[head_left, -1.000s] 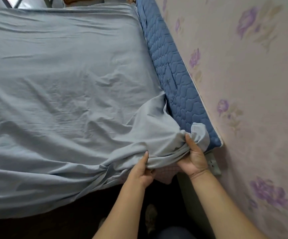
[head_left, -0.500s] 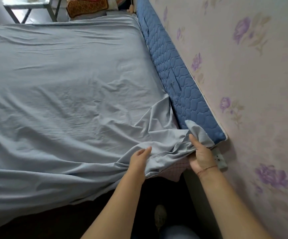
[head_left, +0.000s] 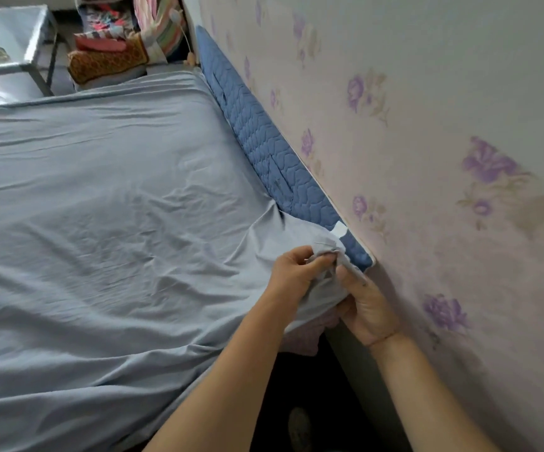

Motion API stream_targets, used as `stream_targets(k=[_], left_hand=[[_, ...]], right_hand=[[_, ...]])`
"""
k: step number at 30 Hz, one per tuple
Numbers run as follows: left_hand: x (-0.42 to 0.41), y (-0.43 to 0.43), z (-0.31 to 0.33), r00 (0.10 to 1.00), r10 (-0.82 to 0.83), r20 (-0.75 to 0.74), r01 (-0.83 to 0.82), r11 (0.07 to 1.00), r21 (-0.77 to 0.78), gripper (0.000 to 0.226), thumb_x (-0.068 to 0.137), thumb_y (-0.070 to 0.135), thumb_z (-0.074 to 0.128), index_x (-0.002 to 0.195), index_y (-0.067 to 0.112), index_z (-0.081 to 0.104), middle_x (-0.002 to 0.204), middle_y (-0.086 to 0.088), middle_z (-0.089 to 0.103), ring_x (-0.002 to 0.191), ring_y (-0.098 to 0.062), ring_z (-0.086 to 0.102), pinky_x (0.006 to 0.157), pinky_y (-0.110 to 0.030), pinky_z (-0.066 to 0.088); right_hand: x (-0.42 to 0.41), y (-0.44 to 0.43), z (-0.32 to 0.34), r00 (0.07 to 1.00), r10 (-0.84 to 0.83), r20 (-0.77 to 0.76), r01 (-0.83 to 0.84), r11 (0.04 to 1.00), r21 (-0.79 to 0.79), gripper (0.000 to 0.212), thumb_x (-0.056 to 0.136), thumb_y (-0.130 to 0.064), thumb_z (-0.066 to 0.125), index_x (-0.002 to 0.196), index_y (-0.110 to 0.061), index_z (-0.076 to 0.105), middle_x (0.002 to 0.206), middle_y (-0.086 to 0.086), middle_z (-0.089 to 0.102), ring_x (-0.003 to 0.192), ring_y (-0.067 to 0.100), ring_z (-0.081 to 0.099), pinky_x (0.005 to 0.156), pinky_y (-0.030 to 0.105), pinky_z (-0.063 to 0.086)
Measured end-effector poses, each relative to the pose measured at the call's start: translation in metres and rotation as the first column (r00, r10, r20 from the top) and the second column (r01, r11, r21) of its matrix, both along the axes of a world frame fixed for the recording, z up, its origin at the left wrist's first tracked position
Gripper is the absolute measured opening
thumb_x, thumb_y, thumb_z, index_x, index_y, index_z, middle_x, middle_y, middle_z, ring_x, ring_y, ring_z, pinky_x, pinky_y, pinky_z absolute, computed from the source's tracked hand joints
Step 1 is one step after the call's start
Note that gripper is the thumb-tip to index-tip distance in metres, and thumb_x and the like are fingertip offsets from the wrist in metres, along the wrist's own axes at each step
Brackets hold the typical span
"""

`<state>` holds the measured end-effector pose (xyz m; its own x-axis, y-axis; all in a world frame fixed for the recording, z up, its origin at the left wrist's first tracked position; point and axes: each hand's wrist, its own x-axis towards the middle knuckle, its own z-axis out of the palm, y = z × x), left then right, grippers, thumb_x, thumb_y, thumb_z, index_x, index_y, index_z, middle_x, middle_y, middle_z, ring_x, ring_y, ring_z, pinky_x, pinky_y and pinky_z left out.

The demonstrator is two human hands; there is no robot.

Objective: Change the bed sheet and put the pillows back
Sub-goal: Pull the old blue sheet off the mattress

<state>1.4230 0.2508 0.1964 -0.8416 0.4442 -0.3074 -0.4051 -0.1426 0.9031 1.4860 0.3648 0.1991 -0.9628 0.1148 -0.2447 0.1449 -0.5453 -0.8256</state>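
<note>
A pale grey-blue bed sheet (head_left: 107, 223) lies spread and wrinkled over the bed. Its near right corner is bunched up by the blue quilted headboard pad (head_left: 264, 148) that runs along the wall. My left hand (head_left: 296, 272) grips that bunched corner from above. My right hand (head_left: 365, 305) pinches the sheet's hem just to the right, next to the pad's end. A bit of pinkish mattress cover (head_left: 303, 337) shows under the lifted corner. Pillows in patterned covers (head_left: 107, 60) are piled beyond the far end of the bed.
The wall with purple flower wallpaper (head_left: 443, 158) stands close on the right. A metal-framed glass side table (head_left: 6, 50) is at the far left. Dark floor (head_left: 300, 402) shows between my arms, below the bed's edge.
Both hands have lifted the sheet's corner higher, up against the end of the quilted pad. My left hand changed from pressing the sheet to gripping it. The view has tilted up.
</note>
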Motion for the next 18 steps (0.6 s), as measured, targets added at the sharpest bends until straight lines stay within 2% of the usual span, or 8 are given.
stream_targets(k=[3,6,9,11,13,14,16,18], left_hand=[[-0.005,-0.002,0.022,0.997,0.019,-0.073,-0.021,0.999,-0.025,0.017,0.088,0.008,0.068,0.074,0.016,0.07,0.068,-0.001,0.065,0.067,-0.014,0.059,0.066,-0.029,0.049],[-0.01,-0.012,0.035,0.995,0.056,-0.086,-0.057,0.998,-0.013,0.011,0.088,0.0,0.065,0.089,0.01,0.07,0.086,-0.01,0.07,0.083,-0.022,0.065,0.082,-0.037,0.053],[-0.013,-0.031,0.039,0.993,0.092,-0.072,-0.091,0.996,0.013,0.017,0.081,-0.003,0.068,0.097,0.003,0.068,0.095,-0.016,0.071,0.092,-0.027,0.065,0.089,-0.04,0.052],[-0.01,-0.047,0.041,0.993,0.1,-0.059,-0.1,0.995,0.017,0.024,0.078,-0.002,0.069,0.102,-0.004,0.067,0.102,-0.022,0.069,0.095,-0.03,0.065,0.092,-0.043,0.051],[-0.006,-0.064,0.043,0.992,0.113,-0.053,-0.112,0.993,0.03,0.034,0.071,0.003,0.07,0.103,-0.009,0.065,0.103,-0.026,0.068,0.097,-0.031,0.065,0.095,-0.044,0.049],[-0.004,-0.072,0.043,0.991,0.124,-0.058,-0.122,0.992,0.042,0.038,0.069,0.003,0.07,0.104,-0.013,0.064,0.103,-0.027,0.068,0.097,-0.032,0.064,0.095,-0.045,0.049],[0.001,-0.087,0.042,0.985,0.162,-0.06,-0.158,0.985,0.065,0.03,0.071,-0.001,0.069,0.099,-0.012,0.063,0.096,-0.022,0.07,0.091,-0.029,0.066,0.09,-0.043,0.052],[0.006,-0.099,0.04,0.98,0.19,-0.058,-0.185,0.979,0.084,0.014,0.079,-0.009,0.066,0.092,-0.003,0.064,0.088,-0.014,0.072,0.08,-0.021,0.069,0.074,-0.031,0.057]], right_hand=[[-0.008,0.011,0.012,1.0,0.009,0.027,-0.005,0.99,-0.143,0.046,0.093,-0.033,0.042,0.116,-0.002,0.067,0.113,0.019,0.068,0.098,0.022,0.069,0.078,0.03,0.057],[-0.025,0.016,0.016,0.993,0.058,0.101,-0.043,0.988,-0.148,0.061,0.096,-0.048,0.036,0.125,0.0,0.059,0.113,0.019,0.067,0.099,0.023,0.067,0.083,0.032,0.057],[-0.049,0.014,0.009,0.979,0.113,0.171,-0.085,0.983,-0.164,0.077,0.081,-0.059,0.061,0.129,0.001,0.056,0.122,0.021,0.063,0.11,0.027,0.063,0.093,0.036,0.053],[-0.065,0.009,0.003,0.95,0.176,0.257,-0.136,0.977,-0.165,0.077,0.076,-0.059,0.063,0.125,0.001,0.059,0.111,0.017,0.069,0.097,0.023,0.068,0.083,0.033,0.058],[-0.081,0.0,-0.005,0.902,0.245,0.356,-0.2,0.967,-0.16,0.064,0.085,-0.054,0.055,0.12,0.0,0.06,0.096,0.011,0.072,0.078,0.017,0.07,0.068,0.029,0.06],[-0.087,-0.006,-0.008,0.873,0.275,0.402,-0.235,0.961,-0.148,0.062,0.088,-0.052,0.054,0.121,0.0,0.058,0.094,0.009,0.07,0.075,0.016,0.068,0.064,0.027,0.059],[-0.101,-0.019,-0.017,0.811,0.308,0.498,-0.299,0.949,-0.1,0.065,0.087,-0.052,0.057,0.128,-0.001,0.053,0.101,0.01,0.065,0.08,0.016,0.064,0.059,0.025,0.058],[-0.11,-0.032,-0.027,0.743,0.337,0.578,-0.364,0.928,-0.074,0.068,0.086,-0.052,0.061,0.132,-0.003,0.049,0.109,0.011,0.06,0.084,0.018,0.061,0.055,0.025,0.057]])
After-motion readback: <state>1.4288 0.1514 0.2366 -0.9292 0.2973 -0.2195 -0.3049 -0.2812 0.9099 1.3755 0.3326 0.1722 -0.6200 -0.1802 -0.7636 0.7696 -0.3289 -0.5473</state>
